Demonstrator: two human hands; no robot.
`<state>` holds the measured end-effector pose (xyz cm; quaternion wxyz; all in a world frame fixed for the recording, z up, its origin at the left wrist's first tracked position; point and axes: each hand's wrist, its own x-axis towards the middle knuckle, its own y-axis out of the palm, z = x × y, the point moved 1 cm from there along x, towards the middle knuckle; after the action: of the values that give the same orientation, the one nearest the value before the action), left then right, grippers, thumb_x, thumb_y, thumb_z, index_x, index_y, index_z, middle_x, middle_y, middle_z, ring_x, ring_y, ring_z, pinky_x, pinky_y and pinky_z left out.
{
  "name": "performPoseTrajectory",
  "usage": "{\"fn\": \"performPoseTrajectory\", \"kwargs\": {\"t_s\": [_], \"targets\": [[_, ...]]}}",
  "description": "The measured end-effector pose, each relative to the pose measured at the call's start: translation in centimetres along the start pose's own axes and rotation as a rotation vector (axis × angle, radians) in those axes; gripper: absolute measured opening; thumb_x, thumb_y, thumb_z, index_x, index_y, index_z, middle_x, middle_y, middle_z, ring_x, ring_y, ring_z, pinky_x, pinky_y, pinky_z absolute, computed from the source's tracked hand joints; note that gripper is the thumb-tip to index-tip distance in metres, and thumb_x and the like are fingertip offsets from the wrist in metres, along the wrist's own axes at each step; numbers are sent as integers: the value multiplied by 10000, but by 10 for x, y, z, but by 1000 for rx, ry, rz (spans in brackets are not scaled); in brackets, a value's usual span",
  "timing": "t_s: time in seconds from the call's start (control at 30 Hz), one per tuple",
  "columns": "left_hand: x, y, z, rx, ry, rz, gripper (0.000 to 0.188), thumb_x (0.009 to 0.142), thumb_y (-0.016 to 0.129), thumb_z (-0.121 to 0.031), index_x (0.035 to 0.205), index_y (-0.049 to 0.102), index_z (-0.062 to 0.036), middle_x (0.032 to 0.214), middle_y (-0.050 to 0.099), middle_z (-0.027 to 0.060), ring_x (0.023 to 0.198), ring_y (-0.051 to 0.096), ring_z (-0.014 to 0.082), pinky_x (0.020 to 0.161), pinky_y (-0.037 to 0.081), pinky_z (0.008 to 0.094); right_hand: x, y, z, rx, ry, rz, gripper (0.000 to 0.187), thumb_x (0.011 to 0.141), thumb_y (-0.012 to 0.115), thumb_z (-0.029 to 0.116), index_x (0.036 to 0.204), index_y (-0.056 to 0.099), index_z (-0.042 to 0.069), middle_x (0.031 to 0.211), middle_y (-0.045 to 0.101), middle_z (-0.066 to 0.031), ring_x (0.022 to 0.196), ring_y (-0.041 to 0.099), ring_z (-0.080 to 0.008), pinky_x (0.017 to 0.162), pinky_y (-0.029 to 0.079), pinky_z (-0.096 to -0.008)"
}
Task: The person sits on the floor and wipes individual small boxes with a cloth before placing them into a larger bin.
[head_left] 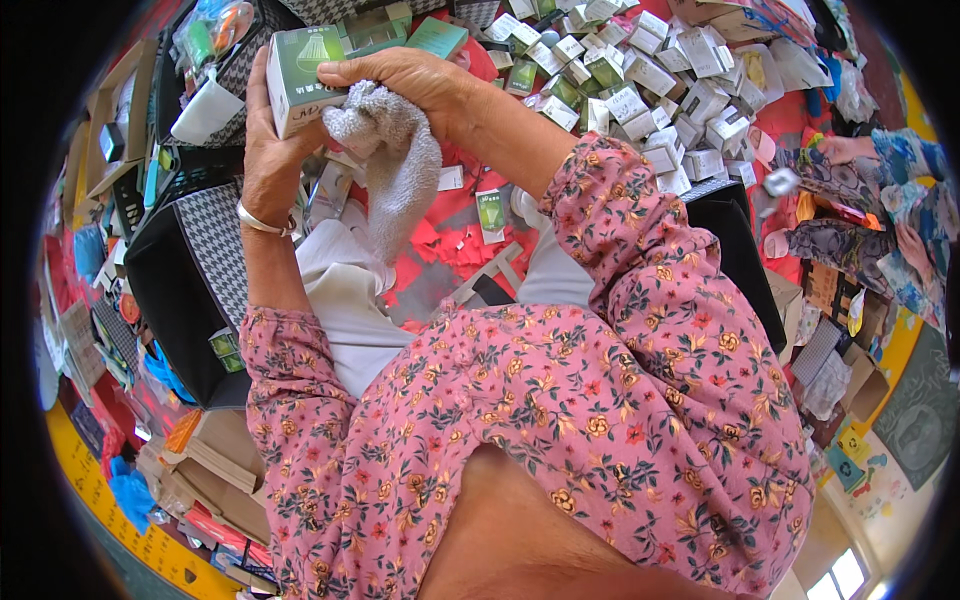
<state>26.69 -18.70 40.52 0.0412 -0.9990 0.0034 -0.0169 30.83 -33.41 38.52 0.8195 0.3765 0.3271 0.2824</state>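
In the upper left I hold up a green and white light bulb box (303,62) with a bulb drawing on its face. My left hand (268,150) wraps round its left side and bottom, the wrist in a pale bangle. From the right, my right hand (425,88) reaches across, its thumb resting on the box's right edge. A crumpled grey cloth (400,175) is gripped in that hand and hangs down below it, against the box's lower right corner. The right fingertips are hidden behind box and cloth.
Many small white and green boxes (630,100) lie heaped at the upper right on red sheeting (455,240). One green box (490,212) lies between my knees. Black bins with houndstooth fabric (212,235) flank me. At the far right sits another person in patterned clothing (840,250).
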Motion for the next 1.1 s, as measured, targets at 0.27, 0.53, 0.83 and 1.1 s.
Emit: {"fn": "performPoseTrajectory", "kwargs": {"t_s": [0.27, 0.53, 0.83, 1.1], "targets": [[-9, -16, 9, -372, 33, 16, 608, 681, 621, -3, 1213, 329, -45, 1049, 515, 79, 937, 546, 164, 790, 468, 277, -7, 11, 9, -571, 122, -259, 410, 818, 550, 398, 1005, 612, 37, 896, 610, -73, 806, 550, -167, 708, 452, -332], [-3, -5, 22, -196, -50, 21, 831, 565, 731, -11, 1265, 284, -34, 1107, 477, 64, 998, 503, 166, 810, 453, 269, -8, 13, 42, -680, -1017, -297, 155, 813, 600, 185, 832, 600, 31, 761, 597, -45, 665, 570, -115, 598, 468, -245], [-8, 16, 19, 267, 147, 129, 803, 543, 786, -107, 1214, 353, -14, 1075, 520, 93, 964, 521, 158, 853, 424, 286, 8, -10, 46, -1751, -1211, -465, 118, 759, 585, 220, 784, 603, 107, 752, 578, -68, 709, 574, -269, 621, 460, -351], [-10, 12, 26, -973, -213, 342, 644, 802, 493, -509, 1260, 368, -73, 1212, 473, 131, 1092, 487, 267, 941, 362, 459, 6, -10, 75, -873, -1068, -630, 220, 787, 621, 193, 864, 625, -13, 777, 603, -32, 667, 528, -84, 575, 436, -225]]}}
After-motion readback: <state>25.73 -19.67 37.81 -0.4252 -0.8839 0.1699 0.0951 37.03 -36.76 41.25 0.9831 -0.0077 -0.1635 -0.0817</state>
